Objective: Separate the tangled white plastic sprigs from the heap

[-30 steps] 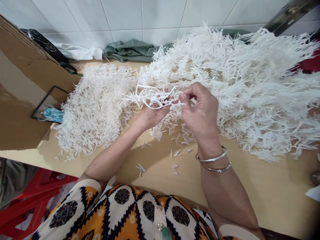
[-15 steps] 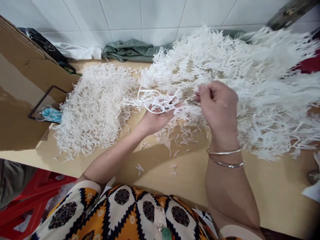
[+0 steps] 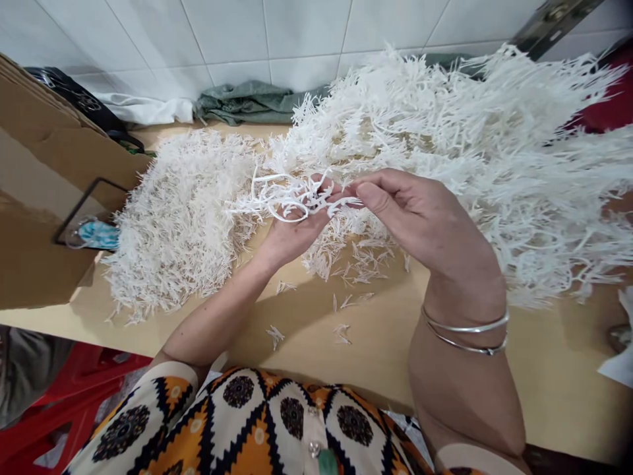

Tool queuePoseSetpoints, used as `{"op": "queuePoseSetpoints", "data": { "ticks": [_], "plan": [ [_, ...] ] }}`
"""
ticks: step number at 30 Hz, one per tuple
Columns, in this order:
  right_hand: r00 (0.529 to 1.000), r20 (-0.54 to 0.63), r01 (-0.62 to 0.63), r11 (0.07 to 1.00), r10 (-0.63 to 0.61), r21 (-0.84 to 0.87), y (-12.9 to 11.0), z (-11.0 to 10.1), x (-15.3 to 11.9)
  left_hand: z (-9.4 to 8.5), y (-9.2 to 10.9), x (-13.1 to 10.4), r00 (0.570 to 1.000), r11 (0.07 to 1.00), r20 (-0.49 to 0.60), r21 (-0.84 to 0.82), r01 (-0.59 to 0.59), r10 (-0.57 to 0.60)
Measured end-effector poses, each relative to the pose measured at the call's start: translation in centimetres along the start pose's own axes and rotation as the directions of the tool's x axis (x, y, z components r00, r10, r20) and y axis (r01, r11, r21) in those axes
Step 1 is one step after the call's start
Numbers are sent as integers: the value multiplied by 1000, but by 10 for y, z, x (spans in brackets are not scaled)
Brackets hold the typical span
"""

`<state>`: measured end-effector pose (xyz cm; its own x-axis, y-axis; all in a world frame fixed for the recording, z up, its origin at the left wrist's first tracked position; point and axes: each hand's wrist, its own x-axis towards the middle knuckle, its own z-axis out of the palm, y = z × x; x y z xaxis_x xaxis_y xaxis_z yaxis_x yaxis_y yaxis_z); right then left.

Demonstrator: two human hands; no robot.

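Observation:
My left hand (image 3: 297,231) is closed around a tangled bunch of white branching plastic strands (image 3: 284,198), with loops and thin ends sticking out over the palm and to the left. Thumb and fingers of my right hand (image 3: 420,214) pinch at the right end of this bunch, close to the left fingertips. Behind and to the right spreads a large heap of white branching strands (image 3: 445,125). Left of my hands lies a lower pile of small white forked pieces (image 3: 178,218). A few loose pieces (image 3: 275,336) are scattered in front on the table.
A cardboard box (image 3: 44,218) stands at the left edge of the wooden table (image 3: 376,369). Green cloth (image 3: 247,102) and white cloth (image 3: 148,107) lie along the tiled wall. Red stools (image 3: 74,389) are below at left. A metal bar (image 3: 554,26) shows at upper right.
My right hand has come left from the large heap to the bunch in my left hand, its fingers now pinching there. My left hand has shifted slightly left.

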<state>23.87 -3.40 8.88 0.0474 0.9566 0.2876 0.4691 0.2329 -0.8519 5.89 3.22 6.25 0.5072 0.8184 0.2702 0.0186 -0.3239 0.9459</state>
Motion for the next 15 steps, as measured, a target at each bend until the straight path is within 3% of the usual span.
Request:
{"op": "queuePoseSetpoints", "data": {
  "ticks": [6, 10, 12, 15],
  "plan": [
    [986, -163, 16, 989, -40, -145, -7, 7, -4, 2, -4, 1, 999, 999, -24, -37, 22, -23],
    [978, -203, 6, 973, -54, -230, 8, 21, 1, 7, -7, -2, 994, 994, -107, -105, 19, -30],
    [972, -233, -38, 947, -40, -318, 22, 28, 6, 7, -1, -6, 998, 994, -69, -104, -12, 5],
    [971, -237, -123, 930, 40, -346, 41, 35, 12, 2, 13, -13, 989, 989, 77, -83, -121, 128]
  ]
}}
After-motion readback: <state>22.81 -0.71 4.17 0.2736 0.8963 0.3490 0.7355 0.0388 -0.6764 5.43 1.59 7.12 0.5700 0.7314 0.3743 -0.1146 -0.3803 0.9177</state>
